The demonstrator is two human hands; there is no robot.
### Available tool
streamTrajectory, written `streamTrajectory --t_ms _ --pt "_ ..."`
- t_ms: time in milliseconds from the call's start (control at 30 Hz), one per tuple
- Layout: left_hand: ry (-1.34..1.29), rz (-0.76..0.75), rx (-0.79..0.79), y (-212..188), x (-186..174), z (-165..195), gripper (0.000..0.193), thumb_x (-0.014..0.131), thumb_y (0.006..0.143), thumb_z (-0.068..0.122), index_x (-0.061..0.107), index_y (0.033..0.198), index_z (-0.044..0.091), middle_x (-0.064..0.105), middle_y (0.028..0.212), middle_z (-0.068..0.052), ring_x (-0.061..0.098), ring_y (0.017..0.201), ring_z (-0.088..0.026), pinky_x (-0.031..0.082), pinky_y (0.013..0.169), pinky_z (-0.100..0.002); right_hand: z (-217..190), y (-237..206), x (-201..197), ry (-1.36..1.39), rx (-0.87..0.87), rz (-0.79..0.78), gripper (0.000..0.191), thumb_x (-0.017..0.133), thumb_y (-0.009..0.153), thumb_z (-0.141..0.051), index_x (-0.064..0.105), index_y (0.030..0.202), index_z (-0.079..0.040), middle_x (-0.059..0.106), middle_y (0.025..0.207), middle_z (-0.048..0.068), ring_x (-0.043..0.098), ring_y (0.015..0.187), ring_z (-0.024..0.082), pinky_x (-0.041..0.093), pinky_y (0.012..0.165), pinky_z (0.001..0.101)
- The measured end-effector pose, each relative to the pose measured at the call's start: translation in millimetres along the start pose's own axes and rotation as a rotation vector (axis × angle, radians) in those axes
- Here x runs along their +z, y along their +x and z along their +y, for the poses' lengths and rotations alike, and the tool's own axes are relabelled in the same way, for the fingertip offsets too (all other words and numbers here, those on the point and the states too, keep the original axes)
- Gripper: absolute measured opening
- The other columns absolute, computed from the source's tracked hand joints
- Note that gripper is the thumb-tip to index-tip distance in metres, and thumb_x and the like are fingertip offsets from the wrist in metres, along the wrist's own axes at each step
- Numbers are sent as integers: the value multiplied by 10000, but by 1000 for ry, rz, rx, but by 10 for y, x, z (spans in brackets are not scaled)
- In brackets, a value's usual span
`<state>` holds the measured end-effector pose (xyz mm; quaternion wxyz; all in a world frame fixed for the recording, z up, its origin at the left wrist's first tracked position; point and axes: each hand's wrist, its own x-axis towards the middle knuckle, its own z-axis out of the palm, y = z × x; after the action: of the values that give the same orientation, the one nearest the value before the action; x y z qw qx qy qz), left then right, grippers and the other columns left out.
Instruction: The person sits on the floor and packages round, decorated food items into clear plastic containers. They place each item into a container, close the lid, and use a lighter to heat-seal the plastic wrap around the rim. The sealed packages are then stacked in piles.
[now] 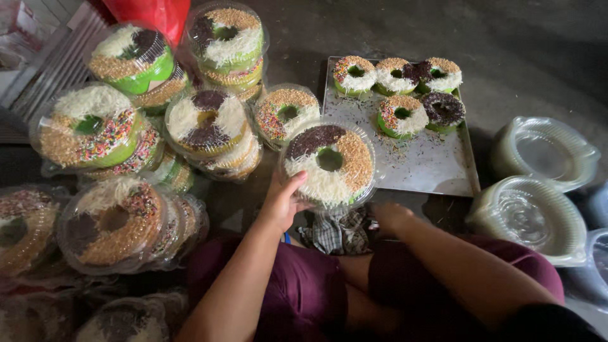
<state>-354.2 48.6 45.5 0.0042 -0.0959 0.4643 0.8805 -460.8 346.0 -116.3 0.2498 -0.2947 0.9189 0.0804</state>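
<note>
Head view: left hand [282,201] fingers grip boxed ring cake [329,163], held up near tray [437,168] edge. Right hand [391,216] low beside checked cloth [335,233], fingers hidden, state unclear. Stacked boxed cakes [209,120] crowd left; five bare cakes [400,115] on tray; empty lids [535,212] right.

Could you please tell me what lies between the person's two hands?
In the head view, a crumpled checked cloth lies on the floor between the left hand, which holds a clear-lidded ring cake, and the right hand.
</note>
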Motion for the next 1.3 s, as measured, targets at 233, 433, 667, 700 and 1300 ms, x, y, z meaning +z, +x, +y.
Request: streamTrajectory --t_ms 233,433,667,700,1300 --pt "49 14 95 -16 -73 -42 950 727 817 266 198 1605 295 556 1435 -110 648 1172 -308 620 658 -426 -181 51 -194 313 90 74 345 727 921 -313 673 1193 -108 728 1130 144 718 1055 318 579 930 461" --pt "-4 16 209 13 4 -34 884 725 842 244 263 1592 172 546 1423 -144 628 1225 -279 649 734 -454 -405 -575 -976 1505 -201 86 370 775 810 -261 606 1070 -59 716 949 98 753 913 244 619 867 388" --pt "16 42 348 35 73 -128 888 733 857 138 260 1608 104 538 1455 -146 564 1299 -277 534 1025 -414 -850 -1066 -1268 1946 -508 -51 380 654 993 -375 604 1047 -2 616 851 66 600 714 153 493 613 307" --pt "6 53 348 42 77 -135 891 732 846 133 265 1604 98 544 1443 -148 562 1289 -278 521 1023 -415 -885 -1069 -1286 1971 -499 -11 395 623 1009 -391 610 1032 3 607 839 47 575 680 135 452 543 282" --pt "1 -83 3 211 -345 -28 847 740 824 307 350 1550 105 600 1351 -134 624 1147 -328 601 756 -471 -263 -1075 -1342 1982 -364 108 430 659 946 -428 640 1027 -6 623 696 40 484 455 98 320 370 237"
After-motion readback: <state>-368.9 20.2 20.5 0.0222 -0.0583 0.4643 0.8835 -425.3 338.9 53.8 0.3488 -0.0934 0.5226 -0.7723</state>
